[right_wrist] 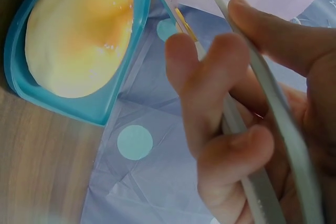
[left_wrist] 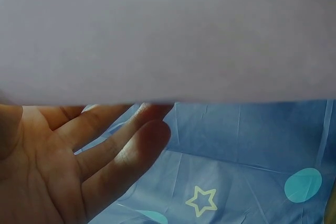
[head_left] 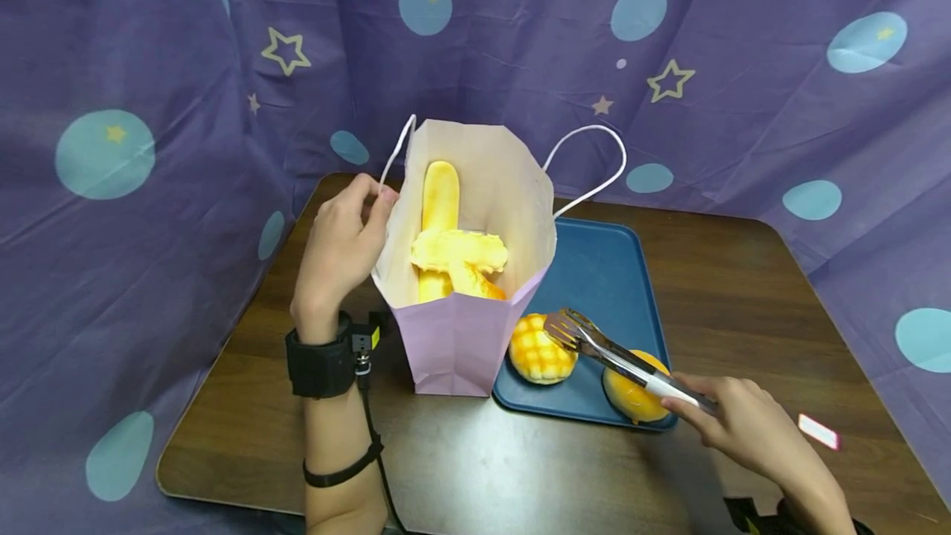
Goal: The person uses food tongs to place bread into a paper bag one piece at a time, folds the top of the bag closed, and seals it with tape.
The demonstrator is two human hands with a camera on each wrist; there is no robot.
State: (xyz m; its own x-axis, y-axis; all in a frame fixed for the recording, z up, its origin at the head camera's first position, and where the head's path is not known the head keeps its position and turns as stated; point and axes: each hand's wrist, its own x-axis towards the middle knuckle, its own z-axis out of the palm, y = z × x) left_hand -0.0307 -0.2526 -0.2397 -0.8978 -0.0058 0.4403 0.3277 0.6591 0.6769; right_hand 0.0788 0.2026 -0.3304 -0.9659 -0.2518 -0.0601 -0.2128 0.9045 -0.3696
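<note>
My left hand [head_left: 344, 244] pinches the left rim of a lilac paper bag [head_left: 456, 345], beside its white cord handle. In the left wrist view the bag's side hides part of that hand's fingers [left_wrist: 126, 166]. Long yellow bread pieces [head_left: 442, 196] lie crossed inside the open bag. My right hand [head_left: 758, 428] grips a pair of metal tongs [head_left: 620, 358] with white and dark handles. The tongs' tips are at a round bun with a checkered top [head_left: 541, 351]; whether they touch it is unclear. Under the tongs' handles sits a second, glossy round bun [head_left: 637, 396].
Both buns lie on a blue tray [head_left: 602, 271], partly behind the bag, on a brown wooden table [head_left: 728, 287]. A small white card with a pink edge [head_left: 819, 431] lies at the right. Purple patterned cloth [head_left: 520, 48] hangs around the table.
</note>
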